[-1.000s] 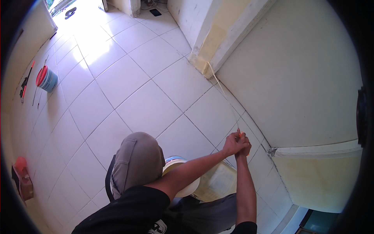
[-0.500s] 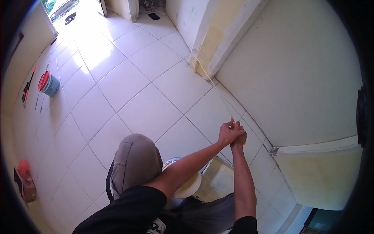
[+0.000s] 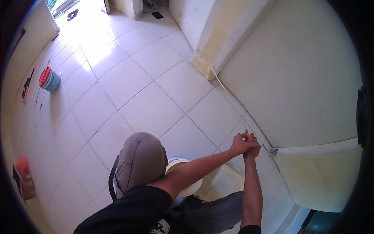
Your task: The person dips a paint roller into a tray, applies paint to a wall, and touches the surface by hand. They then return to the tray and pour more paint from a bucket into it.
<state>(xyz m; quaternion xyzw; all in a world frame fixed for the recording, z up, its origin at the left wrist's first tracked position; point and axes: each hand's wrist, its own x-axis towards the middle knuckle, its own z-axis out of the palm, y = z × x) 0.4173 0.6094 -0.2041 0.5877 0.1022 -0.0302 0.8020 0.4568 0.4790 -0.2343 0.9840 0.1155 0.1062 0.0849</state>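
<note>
My left hand (image 3: 240,145) and my right hand (image 3: 253,148) are closed together, one against the other, around the orange grip of a long-handled paint roller. Most of the grip is hidden by fingers. From them a thin pale pole (image 3: 233,101) runs away over the floor tiles to a cream-coated wire end (image 3: 219,80) at the foot of the wall corner (image 3: 208,66). The small roller head there is hard to make out. Under my left forearm stands a white bucket (image 3: 191,190), partly hidden. Beside it lies a paint tray (image 3: 223,181) smeared with cream paint.
A white door-like panel (image 3: 300,78) rises on the right, with a yellowish lower wall (image 3: 319,175) nearer. At left stand a red-and-blue bucket (image 3: 50,81) and an orange-and-black tool (image 3: 29,84). A phone (image 3: 157,15) lies far off. My bent knee (image 3: 142,160) is beside the bucket.
Both hands have moved right and nearer to me, still gripping the handle. The roller's far end has shifted right along the foot of the wall corner.
</note>
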